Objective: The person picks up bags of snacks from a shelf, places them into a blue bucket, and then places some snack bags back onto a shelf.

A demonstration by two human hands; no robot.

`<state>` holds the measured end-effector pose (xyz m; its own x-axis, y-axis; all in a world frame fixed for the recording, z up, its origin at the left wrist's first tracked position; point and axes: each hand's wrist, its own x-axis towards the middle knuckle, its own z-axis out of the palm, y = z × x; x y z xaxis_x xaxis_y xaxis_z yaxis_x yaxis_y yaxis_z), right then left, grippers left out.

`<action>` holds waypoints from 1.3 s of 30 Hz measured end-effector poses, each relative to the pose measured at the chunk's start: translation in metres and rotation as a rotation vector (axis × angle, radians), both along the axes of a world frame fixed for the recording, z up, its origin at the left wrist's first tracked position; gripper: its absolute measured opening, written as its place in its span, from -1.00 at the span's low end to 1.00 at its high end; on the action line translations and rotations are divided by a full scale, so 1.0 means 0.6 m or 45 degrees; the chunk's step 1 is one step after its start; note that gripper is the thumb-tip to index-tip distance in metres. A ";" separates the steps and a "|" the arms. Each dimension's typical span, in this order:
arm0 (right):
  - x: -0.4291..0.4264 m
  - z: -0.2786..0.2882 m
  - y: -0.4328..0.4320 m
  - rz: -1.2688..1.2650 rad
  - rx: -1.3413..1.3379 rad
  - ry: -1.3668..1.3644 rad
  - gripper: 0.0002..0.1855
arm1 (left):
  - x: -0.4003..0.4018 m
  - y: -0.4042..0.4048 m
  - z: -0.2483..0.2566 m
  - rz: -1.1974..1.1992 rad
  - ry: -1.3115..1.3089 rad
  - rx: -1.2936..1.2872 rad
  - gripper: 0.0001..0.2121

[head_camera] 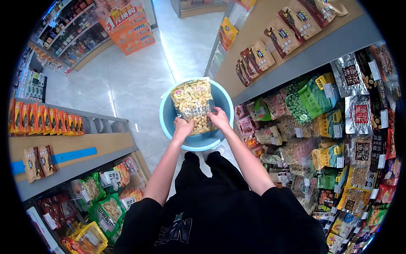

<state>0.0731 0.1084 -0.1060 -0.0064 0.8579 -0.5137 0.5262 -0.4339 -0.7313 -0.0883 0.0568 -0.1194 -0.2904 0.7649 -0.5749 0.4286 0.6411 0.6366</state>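
Note:
A clear plastic bag of peanuts in the shell [194,98] is held between my two hands, over the mouth of a light blue plastic bucket [165,127]. My left hand [184,127] grips the bag's lower left corner. On its lower right edge, my right hand [219,118] pinches the bag with thumb and fingers. The bucket is in front of my feet, and the part of its inside behind the bag is hidden.
On my right, a rack of hanging snack packets [298,127] stands under a wooden shelf top [250,38] with brown snack bags. To the left are another shelf [111,143] and orange packets [47,119]. Orange stacked boxes [133,35] stand farther ahead on the tiled floor [136,73].

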 end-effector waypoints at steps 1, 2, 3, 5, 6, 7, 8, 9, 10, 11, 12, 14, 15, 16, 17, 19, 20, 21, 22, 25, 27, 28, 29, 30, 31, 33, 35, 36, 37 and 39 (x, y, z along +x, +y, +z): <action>-0.002 -0.004 -0.001 0.022 -0.033 -0.068 -0.33 | 0.003 -0.001 -0.014 0.008 0.013 -0.051 -0.22; -0.001 -0.008 -0.002 0.098 -0.066 -0.200 -0.26 | 0.005 -0.004 -0.027 -0.025 0.062 -0.123 -0.19; -0.003 -0.007 -0.005 0.084 -0.030 -0.205 -0.26 | 0.007 -0.004 -0.034 -0.060 0.109 -0.192 -0.16; -0.005 -0.003 -0.017 0.051 0.045 -0.214 -0.25 | 0.011 -0.005 -0.045 -0.103 0.116 -0.301 -0.13; -0.001 0.001 -0.020 0.026 0.029 -0.133 -0.27 | 0.015 -0.004 -0.039 -0.115 0.074 -0.342 -0.12; 0.007 0.007 -0.024 -0.002 0.017 -0.026 -0.30 | 0.021 -0.005 -0.033 -0.127 0.033 -0.383 -0.11; 0.016 0.013 -0.029 -0.033 0.008 0.082 -0.32 | 0.029 -0.005 -0.027 -0.148 0.039 -0.357 -0.14; 0.023 0.023 -0.033 -0.061 0.004 0.193 -0.35 | 0.037 -0.003 -0.016 -0.166 0.047 -0.328 -0.16; 0.031 0.033 -0.041 -0.157 -0.027 0.435 -0.51 | 0.046 -0.003 -0.006 -0.186 0.054 -0.298 -0.18; 0.044 0.044 -0.051 -0.225 -0.070 0.620 -0.55 | 0.053 -0.005 -0.002 -0.215 0.037 -0.141 -0.26; 0.057 0.073 -0.057 -0.291 -0.101 0.805 -0.59 | 0.057 -0.007 0.004 -0.246 0.015 0.023 -0.34; 0.099 0.096 -0.073 -0.443 -0.060 1.067 -0.69 | 0.096 -0.002 0.029 -0.255 -0.091 0.313 -0.51; 0.127 0.096 -0.083 -0.537 0.004 1.088 -0.73 | 0.125 0.002 0.067 -0.232 -0.173 0.436 -0.61; 0.156 0.093 -0.090 -0.644 0.037 1.065 -0.75 | 0.152 0.005 0.102 -0.199 -0.254 0.553 -0.71; 0.183 0.085 -0.099 -0.745 0.062 1.045 -0.76 | 0.179 0.006 0.128 -0.231 -0.331 0.617 -0.76; 0.241 0.069 -0.118 -0.995 0.107 1.022 -0.76 | 0.238 0.012 0.172 -0.294 -0.483 0.746 -0.85; 0.271 0.062 -0.129 -1.120 0.131 1.011 -0.76 | 0.274 0.011 0.188 -0.334 -0.543 0.720 -0.88; 0.294 0.059 -0.138 -1.197 0.148 1.026 -0.75 | 0.302 0.008 0.181 -0.420 -0.590 0.706 -0.87; 0.321 0.053 -0.150 -1.284 0.168 1.036 -0.74 | 0.334 0.006 0.165 -0.514 -0.645 0.687 -0.85; 0.398 0.025 -0.186 -1.484 0.238 1.030 -0.71 | 0.422 0.000 0.133 -0.807 -0.647 0.466 -0.82; 0.439 0.009 -0.201 -1.594 0.261 0.983 -0.70 | 0.480 -0.007 0.078 -0.937 -0.616 0.333 -0.81; 0.463 0.001 -0.209 -1.610 0.292 1.010 -0.68 | 0.509 -0.008 0.053 -0.971 -0.670 0.281 -0.82; 0.487 -0.009 -0.212 -1.636 0.316 0.974 -0.68 | 0.541 -0.002 0.026 -1.028 -0.646 0.334 -0.82; 0.508 -0.017 -0.211 -1.661 0.324 0.935 -0.67 | 0.572 0.005 -0.011 -1.077 -0.621 0.379 -0.82; 0.529 -0.026 -0.210 -1.682 0.331 0.896 -0.67 | 0.602 0.013 -0.048 -1.122 -0.597 0.426 -0.82; 0.569 -0.038 -0.192 -1.671 0.337 0.877 -0.62 | 0.650 0.052 -0.124 -1.174 -0.518 0.540 -0.79; 0.614 -0.049 -0.174 -1.659 0.356 0.800 -0.58 | 0.699 0.092 -0.137 -1.179 -0.553 0.511 -0.75; 0.638 -0.057 -0.166 -1.654 0.335 0.810 -0.48 | 0.724 0.107 -0.135 -1.181 -0.569 0.494 -0.73; 0.655 -0.064 -0.159 -1.656 0.334 0.794 -0.46 | 0.746 0.122 -0.116 -1.249 -0.496 0.435 -0.65; 0.680 -0.077 -0.137 -1.630 0.327 0.777 -0.42 | 0.778 0.158 -0.126 -1.227 -0.570 0.468 -0.61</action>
